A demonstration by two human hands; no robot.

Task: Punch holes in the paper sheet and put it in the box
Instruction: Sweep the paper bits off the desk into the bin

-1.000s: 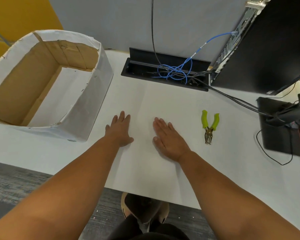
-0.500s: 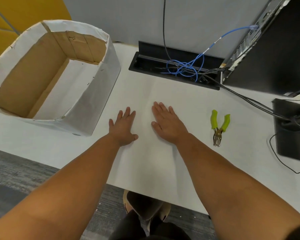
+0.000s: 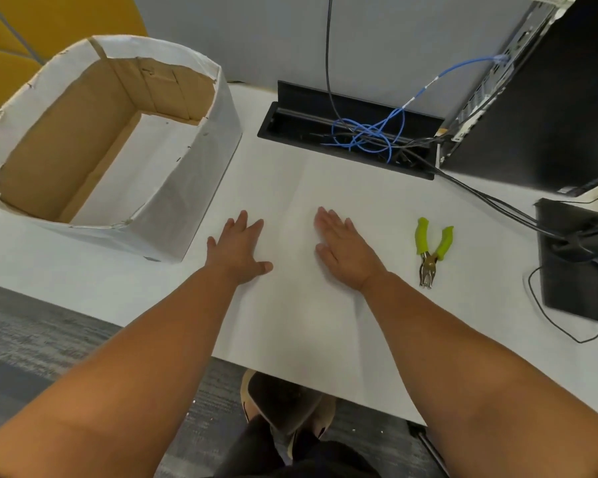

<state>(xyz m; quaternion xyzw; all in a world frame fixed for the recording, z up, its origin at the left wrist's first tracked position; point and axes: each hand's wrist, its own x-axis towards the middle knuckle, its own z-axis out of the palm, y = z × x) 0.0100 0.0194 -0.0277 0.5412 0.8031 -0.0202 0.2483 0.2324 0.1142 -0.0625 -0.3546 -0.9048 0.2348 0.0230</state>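
Observation:
A white paper sheet (image 3: pixel 301 305) lies flat on the white desk, its near edge hanging over the desk's front. My left hand (image 3: pixel 239 248) and my right hand (image 3: pixel 346 250) both rest palm-down on it with straight fingers, a gap between them. A hole punch with lime-green handles (image 3: pixel 430 248) lies on the desk just right of my right hand, untouched. The cardboard box (image 3: pixel 187 188), wrapped in white paper and open at the top, stands at the left beside my left hand.
A black cable tray (image 3: pixel 290 119) with tangled blue and black cables is set in the desk behind the sheet. A black computer case (image 3: pixel 549 108) stands at the back right, a black monitor base (image 3: pixel 573 270) at the right edge. My shoes show below the desk.
Both hands have stayed flat on the sheet, the left sliding slightly left so the gap widened. The view has shifted a little.

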